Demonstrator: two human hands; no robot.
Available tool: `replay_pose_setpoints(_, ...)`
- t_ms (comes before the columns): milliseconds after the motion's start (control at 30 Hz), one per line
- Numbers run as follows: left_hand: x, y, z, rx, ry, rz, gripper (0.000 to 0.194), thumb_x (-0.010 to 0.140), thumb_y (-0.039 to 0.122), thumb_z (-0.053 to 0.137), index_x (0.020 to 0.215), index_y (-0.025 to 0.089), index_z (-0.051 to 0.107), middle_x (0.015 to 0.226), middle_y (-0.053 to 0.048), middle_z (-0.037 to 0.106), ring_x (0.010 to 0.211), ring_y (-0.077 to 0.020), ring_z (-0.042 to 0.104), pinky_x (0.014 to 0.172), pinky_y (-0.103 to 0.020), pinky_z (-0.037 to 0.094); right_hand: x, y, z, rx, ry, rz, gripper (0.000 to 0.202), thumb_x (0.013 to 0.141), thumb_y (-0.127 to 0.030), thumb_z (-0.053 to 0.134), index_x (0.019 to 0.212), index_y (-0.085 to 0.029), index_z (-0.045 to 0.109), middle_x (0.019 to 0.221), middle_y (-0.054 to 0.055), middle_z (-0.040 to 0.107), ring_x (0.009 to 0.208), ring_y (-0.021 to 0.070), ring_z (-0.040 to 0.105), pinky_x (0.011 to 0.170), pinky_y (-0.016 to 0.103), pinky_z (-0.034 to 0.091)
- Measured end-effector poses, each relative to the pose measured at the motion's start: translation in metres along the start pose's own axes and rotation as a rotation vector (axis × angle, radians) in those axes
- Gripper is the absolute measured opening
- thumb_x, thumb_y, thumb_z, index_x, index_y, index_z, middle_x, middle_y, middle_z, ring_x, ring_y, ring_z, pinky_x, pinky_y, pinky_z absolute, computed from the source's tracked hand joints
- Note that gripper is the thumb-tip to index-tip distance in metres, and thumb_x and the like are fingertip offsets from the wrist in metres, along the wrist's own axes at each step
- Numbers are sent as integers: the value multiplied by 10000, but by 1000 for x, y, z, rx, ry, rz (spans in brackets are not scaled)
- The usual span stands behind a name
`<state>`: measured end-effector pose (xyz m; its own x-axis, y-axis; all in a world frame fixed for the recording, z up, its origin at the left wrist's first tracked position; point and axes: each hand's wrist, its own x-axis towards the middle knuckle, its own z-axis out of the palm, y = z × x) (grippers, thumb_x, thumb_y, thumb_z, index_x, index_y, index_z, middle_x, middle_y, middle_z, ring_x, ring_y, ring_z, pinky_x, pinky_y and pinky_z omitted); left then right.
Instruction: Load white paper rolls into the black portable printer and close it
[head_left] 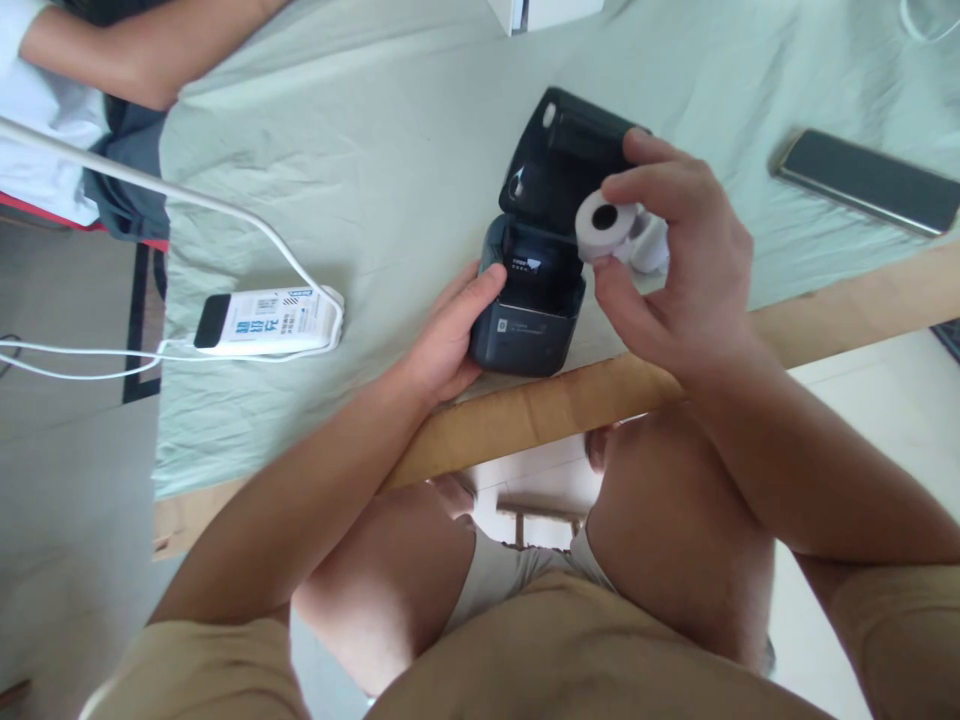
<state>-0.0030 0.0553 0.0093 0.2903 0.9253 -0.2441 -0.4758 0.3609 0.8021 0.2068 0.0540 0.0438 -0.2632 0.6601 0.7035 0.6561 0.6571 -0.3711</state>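
A black label printer (525, 335) rests near the table's front edge with its lid (574, 150) swung up, so its hollow inside shows. My left hand (454, 335) grips the printer's left side, thumb over the rim. Just right of the opening, my right hand (675, 245) pinches a small white paper roll (596, 235) between thumb and fingers. The roll's dark core hole faces up toward me. A loose white piece, apparently the roll's paper, shows behind it, partly hidden by my fingers.
A white power strip or charger box (277, 320) with white cables lies to the left. A dark phone (870, 180) lies at the right. At the back stands a white box (547, 12). Another person's arm (150, 50) rests at the far left. The wooden table edge (525, 420) runs before me.
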Motion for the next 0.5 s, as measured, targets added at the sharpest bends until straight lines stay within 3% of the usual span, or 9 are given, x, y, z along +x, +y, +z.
replay_pose_setpoints(67, 0, 0, -1, 4, 3, -17, 287, 1001, 479, 787, 1096, 208, 791, 1156, -62, 874, 1286, -333, 800, 1106, -433, 638, 4, -2, 1, -103, -37, 53, 395, 1038, -296, 495, 1395, -383, 641, 1339, 81, 777, 1500, 390, 638, 1295, 671, 474)
replay_pose_setpoints(267, 0, 1, -1, -25, 36, -43, 317, 1017, 503, 760, 1134, 208, 776, 1179, -72, 865, 1314, -334, 792, 1134, -434, 629, 5, -12, 15, -165, -260, 127, 502, 1022, -233, 498, 1480, -391, 628, 1348, 53, 796, 1285, 356, 752, 1112, 610, 609)
replay_pose_setpoints(400, 0, 1, 0, 0, 38, -42, 310, 1020, 488, 764, 1128, 197, 775, 1144, -84, 861, 1269, -347, 807, 1097, -440, 636, 6, -9, 21, -194, -289, 243, 320, 962, -242, 617, 1262, -344, 667, 1293, 65, 815, 1214, 380, 762, 1097, 620, 599)
replay_pose_setpoints(500, 0, 0, -1, 34, 12, -15, 301, 1023, 486, 750, 1100, 197, 780, 1101, -81, 862, 1220, -335, 820, 1037, -418, 650, 6, -7, 18, -159, -299, 286, 211, 990, -269, 610, 1181, -338, 670, 1265, 73, 817, 1149, 370, 775, 1089, 609, 593)
